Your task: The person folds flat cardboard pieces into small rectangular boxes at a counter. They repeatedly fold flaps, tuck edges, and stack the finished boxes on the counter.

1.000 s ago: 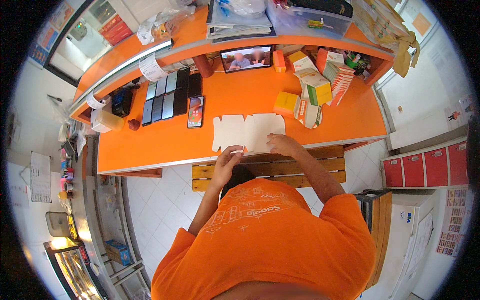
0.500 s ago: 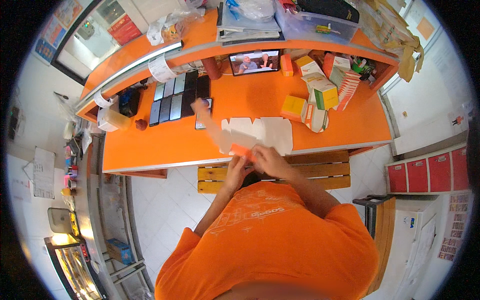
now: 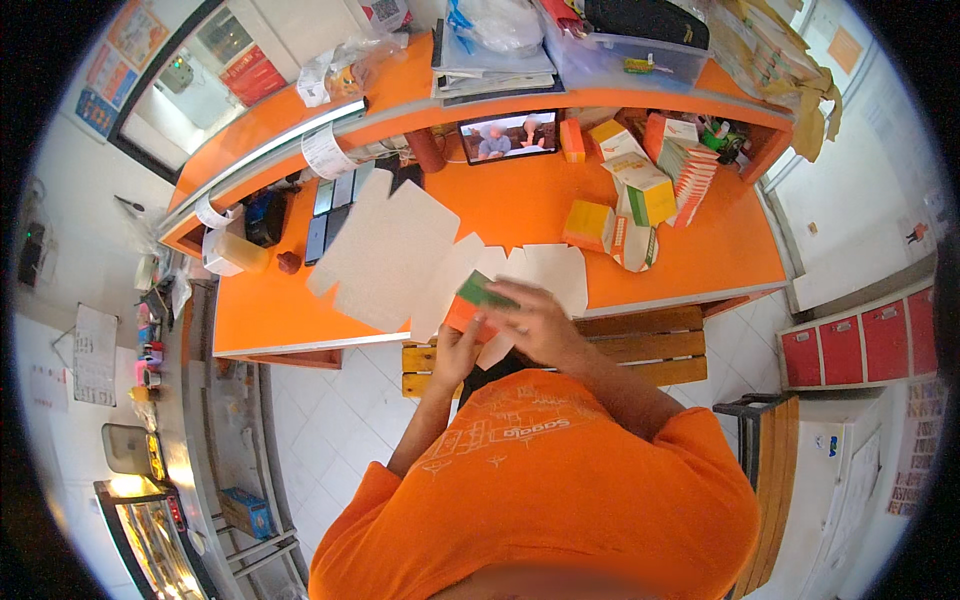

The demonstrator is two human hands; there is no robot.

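Near the front edge of the table, a cardboard box blank (image 3: 390, 255) is held up between my hands, its pale inner face spread toward the far left. Its end near my hands shows orange and green printed panels (image 3: 488, 292). My left hand (image 3: 458, 348) is closed on the lower orange edge. The fingers of my right hand (image 3: 540, 322), a little blurred, close over the green and orange panels from the right. Another flat box blank (image 3: 562, 275) lies pale side up on the table behind my hands, partly covered. The held blank hides most of the phones.
Phones (image 3: 318, 235) lie at the left of the orange table (image 3: 520, 205). A tablet (image 3: 510, 135) playing video stands at the back. Folded yellow and orange boxes (image 3: 590, 222) pile at the right. A wooden bench (image 3: 640, 345) sits below the front edge.
The held blank has turned from a thin blurred strip to show its broad pale face, now covering the phones. My right hand has shifted onto the printed panels, and green has come into view.
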